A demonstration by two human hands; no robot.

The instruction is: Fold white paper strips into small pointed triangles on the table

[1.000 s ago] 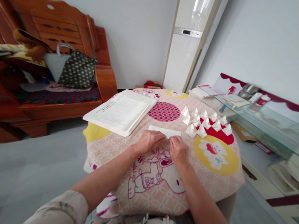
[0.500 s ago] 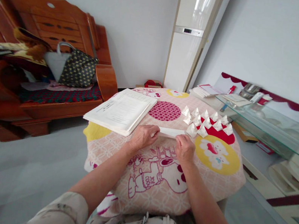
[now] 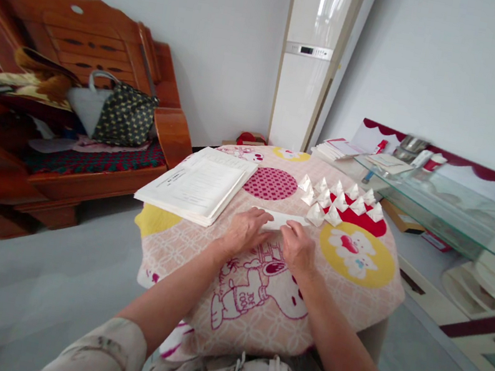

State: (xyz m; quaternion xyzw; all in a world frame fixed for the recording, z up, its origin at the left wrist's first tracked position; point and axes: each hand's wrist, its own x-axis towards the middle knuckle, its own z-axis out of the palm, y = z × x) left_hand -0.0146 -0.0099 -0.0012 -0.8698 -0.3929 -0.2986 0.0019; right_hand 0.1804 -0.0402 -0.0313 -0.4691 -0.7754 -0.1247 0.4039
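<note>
Between my hands lies a folded strip of white paper (image 3: 278,220) on the cloth-covered table (image 3: 198,253). My left hand (image 3: 247,231) is closed on its left end, fingers bent over the edge. On the right part, my right hand (image 3: 298,245) pinches the near edge, thumb and index finger close together. Just beyond the right hand stand several small pointed folded-paper shapes (image 3: 338,201), set in rows. A stack of printed sheets (image 3: 195,183) lies to the left, beyond my left hand.
A glass-topped cabinet (image 3: 452,207) holding papers, cups and metal bowls stands at the right. At the left is a wooden sofa (image 3: 87,178) with a dark patterned bag (image 3: 127,116) on it. A tall white air conditioner (image 3: 298,93) rises in the corner.
My hands have come closer together along the paper strip. The right hand has shifted left, and the left hand's fingers now reach further over the paper. The view has turned slightly.
</note>
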